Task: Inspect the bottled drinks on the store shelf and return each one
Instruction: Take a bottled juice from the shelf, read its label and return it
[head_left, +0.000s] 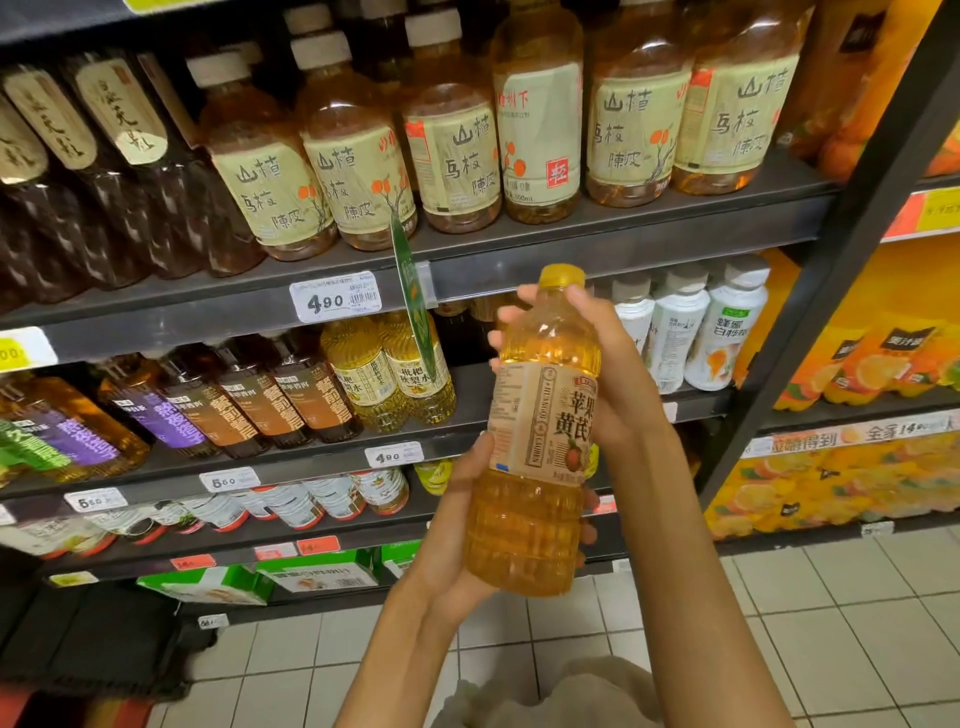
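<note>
A clear plastic bottle of amber drink with a yellow cap and a beige paper label (540, 431) is held upright in front of the dark metal store shelf (519, 260), off the shelf boards and roughly level with the middle tier. The left hand (457, 525) cups its ribbed lower half from the side and below, fingers curled round the back of the bottle. The right hand (597, 364) wraps the shoulder and upper label, with fingertips showing past the left edge just under the cap. Behind the bottle, on the middle tier, stand two yellow-capped bottles of pale yellow drink (395, 369), a row of dark bottles with brown and purple labels (249, 400) to their left, and white bottles with white caps (696, 327) to the right. The tier above carries large amber bottles with cream labels bearing brush lettering (452, 150). A white price tag reading 4.90 (335, 296) sits on that shelf's front edge, beside a hanging green leaf-shaped tag (413, 301). Orange juice display panels (857, 467) fill the neighbouring bay, above a floor of pale tiles (831, 623).
</note>
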